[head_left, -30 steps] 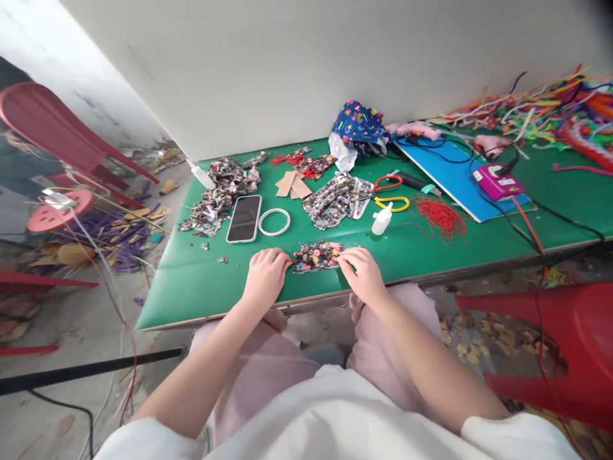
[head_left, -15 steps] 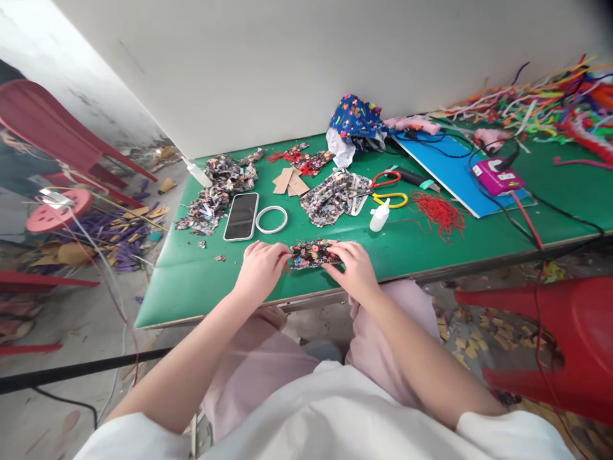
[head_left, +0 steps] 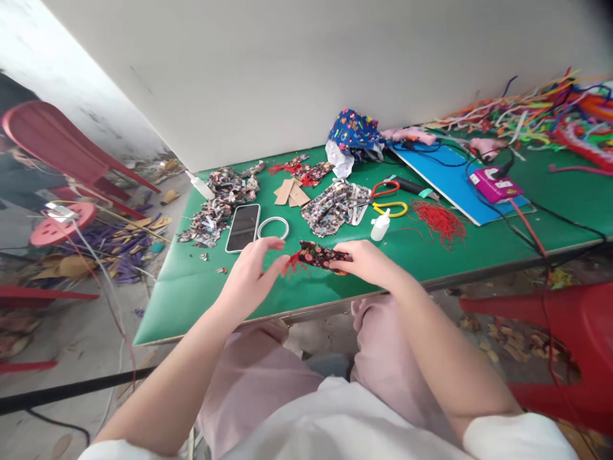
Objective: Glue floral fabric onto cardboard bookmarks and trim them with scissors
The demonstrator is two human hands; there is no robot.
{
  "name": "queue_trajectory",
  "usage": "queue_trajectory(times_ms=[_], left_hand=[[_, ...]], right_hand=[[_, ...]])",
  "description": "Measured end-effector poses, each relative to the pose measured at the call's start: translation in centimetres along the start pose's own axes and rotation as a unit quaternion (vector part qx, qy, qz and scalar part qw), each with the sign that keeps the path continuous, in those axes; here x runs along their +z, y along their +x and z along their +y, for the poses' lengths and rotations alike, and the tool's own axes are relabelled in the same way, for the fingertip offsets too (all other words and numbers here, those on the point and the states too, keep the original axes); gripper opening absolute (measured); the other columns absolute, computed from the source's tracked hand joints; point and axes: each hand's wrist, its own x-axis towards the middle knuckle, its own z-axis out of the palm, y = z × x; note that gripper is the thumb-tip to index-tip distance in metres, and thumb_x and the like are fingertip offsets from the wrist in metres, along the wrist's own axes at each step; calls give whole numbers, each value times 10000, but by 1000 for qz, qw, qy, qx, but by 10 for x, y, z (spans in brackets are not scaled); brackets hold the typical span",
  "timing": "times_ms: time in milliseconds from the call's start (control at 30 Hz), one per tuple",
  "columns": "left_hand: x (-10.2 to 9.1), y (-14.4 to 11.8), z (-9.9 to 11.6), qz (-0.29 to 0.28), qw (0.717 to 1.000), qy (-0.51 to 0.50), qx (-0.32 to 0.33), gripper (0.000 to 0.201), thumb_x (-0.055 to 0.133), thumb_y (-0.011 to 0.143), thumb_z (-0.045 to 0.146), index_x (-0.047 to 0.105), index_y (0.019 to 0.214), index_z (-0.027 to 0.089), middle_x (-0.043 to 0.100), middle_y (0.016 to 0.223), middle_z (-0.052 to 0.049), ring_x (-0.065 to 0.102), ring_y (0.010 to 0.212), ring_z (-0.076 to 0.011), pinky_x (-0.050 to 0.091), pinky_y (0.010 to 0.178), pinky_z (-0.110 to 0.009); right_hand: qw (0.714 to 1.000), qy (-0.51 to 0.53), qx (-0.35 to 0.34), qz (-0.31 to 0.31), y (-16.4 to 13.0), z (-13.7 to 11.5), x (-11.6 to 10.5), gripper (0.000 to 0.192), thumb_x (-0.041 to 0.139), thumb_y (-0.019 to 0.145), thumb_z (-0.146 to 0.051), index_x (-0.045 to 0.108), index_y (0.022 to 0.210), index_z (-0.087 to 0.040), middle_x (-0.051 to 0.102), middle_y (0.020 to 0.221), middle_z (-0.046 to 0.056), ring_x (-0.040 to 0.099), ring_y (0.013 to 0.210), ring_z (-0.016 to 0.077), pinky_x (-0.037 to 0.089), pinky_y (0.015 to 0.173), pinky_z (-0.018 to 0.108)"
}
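Mid-frame: right hand [head_left: 368, 260] fingers pinch folded floral fabric piece [head_left: 320, 255] above desk [head_left: 191, 287]; left hand [head_left: 251, 276] fingers released, reaching red tassel [head_left: 291, 263]. Next move probably needs steady pinch on tassel.

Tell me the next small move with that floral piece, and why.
Probably pinch the red tassel with the left hand and straighten it. The right hand holds the folded floral piece above the table, tassel dangling at its left end beside the open left fingers.
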Motion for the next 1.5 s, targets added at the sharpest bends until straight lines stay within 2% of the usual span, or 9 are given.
queue_trajectory(times_ms=[100, 233, 300, 400, 567, 833, 1100, 1300, 1500], left_hand=[[-5, 2, 4, 33, 996, -78, 26, 489, 503, 841, 437, 420, 1268, 214, 539, 1272, -83, 493, 1165, -233, 448, 810, -296], [2, 22, 24, -87, 991, -93, 48, 581, 641, 731, 453, 488, 1263, 277, 680, 1022, -20, 628, 878, -222, 449, 729, -288], [11, 35, 29, -98, 987, -130, 16, 295, 606, 764, 438, 665, 965, 230, 680, 743, 11, 615, 668, -171, 420, 607, -253], [24, 50, 24, -21, 965, -258, -50, 311, 638, 730, 466, 636, 678, 159, 613, 598, 13, 566, 576, -136, 384, 516, -223], [39, 55, 14, 29, 865, -482, -135, 330, 723, 655, 445, 625, 747, 143, 638, 651, 12, 587, 580, -118, 453, 548, -215], [52, 55, 22, -17, 841, -529, -113, 288, 736, 667, 374, 623, 795, 142, 634, 687, 15, 594, 619, -108, 485, 587, -212], [59, 51, 29, -110, 828, -540, -104, 259, 704, 717, 326, 628, 899, 158, 665, 799, 4, 599, 674, -112, 495, 640, -229], [62, 50, 28, -100, 848, -512, -94, 268, 641, 766, 407, 673, 788, 141, 673, 739, 0, 558, 641, -97, 433, 600, -196], [55, 53, 18, -59, 832, -536, -131, 246, 693, 724, 394, 705, 801, 160, 709, 796, -9, 602, 674, -106, 452, 627, -193]], right_hand=[[990, 8, -38, -138, 13, -22, -45, 180, 626, 766, -361, 617, 719, -188, 611, 612, -39, 548, 569, 107, 328, 530, 214], [975, -82, -76, -191, 34, -56, -82, 93, 677, 694, -271, 644, 709, -185, 613, 651, -24, 540, 588, 115, 314, 535, 229], [986, -55, -86, -132, 41, -60, -87, 178, 702, 666, -255, 661, 834, -215, 634, 732, -22, 571, 672, 136, 364, 594, 236], [988, 141, -62, 17, 47, -46, -76, 619, 725, 669, -285, 491, 1241, -311, 652, 932, -12, 608, 856, 165, 443, 758, 282], [874, 484, -20, 34, 55, -24, -34, 1000, 738, 664, -307, 107, 1438, -348, 662, 978, -4, 640, 906, 179, 501, 845, 356], [844, 511, 9, 165, 61, -26, -16, 871, 704, 683, -215, 241, 1408, -350, 672, 847, -35, 644, 763, 160, 531, 761, 338], [871, 451, -9, 195, 56, -20, -22, 752, 657, 710, -195, 321, 1360, -371, 461, 609, -78, 465, 524, 100, 446, 525, 251], [895, 399, -18, 198, 56, -24, -18, 622, 594, 775, -226, 369, 1345, -332, 380, 535, -88, 329, 433, 74, 299, 411, 216], [884, 321, -34, 340, 45, -21, -35, 294, 539, 842, -368, 571, 1107, -245, 627, 760, 1, 583, 673, 130, 497, 665, 292]])
